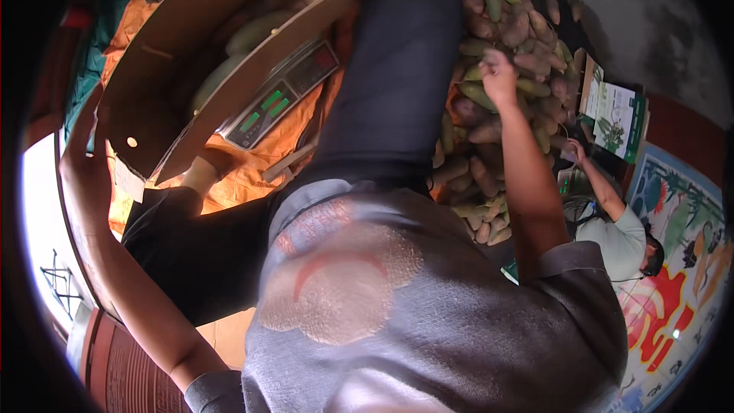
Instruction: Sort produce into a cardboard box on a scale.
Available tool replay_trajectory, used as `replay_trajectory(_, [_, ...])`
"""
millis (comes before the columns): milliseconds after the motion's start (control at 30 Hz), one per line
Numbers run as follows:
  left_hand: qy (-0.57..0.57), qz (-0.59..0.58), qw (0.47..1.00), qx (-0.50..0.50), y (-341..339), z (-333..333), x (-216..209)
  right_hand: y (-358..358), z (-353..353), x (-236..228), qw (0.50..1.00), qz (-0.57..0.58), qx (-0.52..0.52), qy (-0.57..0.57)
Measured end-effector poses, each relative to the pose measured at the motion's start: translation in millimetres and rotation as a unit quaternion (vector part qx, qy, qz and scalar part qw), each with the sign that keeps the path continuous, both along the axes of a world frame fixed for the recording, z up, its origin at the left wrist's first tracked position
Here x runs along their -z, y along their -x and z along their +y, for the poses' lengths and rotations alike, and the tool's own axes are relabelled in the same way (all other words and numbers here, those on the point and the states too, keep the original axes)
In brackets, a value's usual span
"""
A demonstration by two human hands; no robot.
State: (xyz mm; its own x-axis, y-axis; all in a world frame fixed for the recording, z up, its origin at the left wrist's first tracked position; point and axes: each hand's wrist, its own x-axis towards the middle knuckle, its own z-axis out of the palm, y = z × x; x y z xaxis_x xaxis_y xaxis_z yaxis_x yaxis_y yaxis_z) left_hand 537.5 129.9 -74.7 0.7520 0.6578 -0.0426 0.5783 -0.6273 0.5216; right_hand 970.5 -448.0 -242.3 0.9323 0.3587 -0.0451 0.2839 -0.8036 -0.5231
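At the far left, my left hand (86,164) is at the edge of a cardboard box (145,118), its fingers along the outside and its thumb side at the rim. Long pale-green vegetables (248,34) lie inside that box, partly in shadow. Beneath the box a digital scale (267,103) shows its lit green display. My right hand (498,76) is over a heap of long green and reddish-brown root vegetables (516,30), which look like radishes. Its fingers are loosely bent and apart, slightly blurred, with nothing visible in them.
An orange sheet (245,172) covers the floor under the scale. To the right, a co-worker (615,237) reaches a hand toward the heap, beside a white-and-green printed carton (618,118). My dark-trousered leg (390,69) extends between the box and the heap.
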Motion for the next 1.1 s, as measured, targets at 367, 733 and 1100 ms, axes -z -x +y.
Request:
replay_trajectory(367, [0.082,-0.218,0.965,-0.123,53.7,71.1,42.7,163.7,-41.9,80.1,0.956,0.288,0.061,-0.017])
replay_trajectory(733, [0.131,-0.225,0.935,-0.240,51.4,61.7,40.8,183.7,-94.6,165.2,0.851,0.359,0.137,0.358])
replay_trajectory(1100, [0.135,-0.230,0.944,-0.195,54.8,77.2,65.2,174.3,-177.2,209.4,0.872,0.419,0.163,0.193])
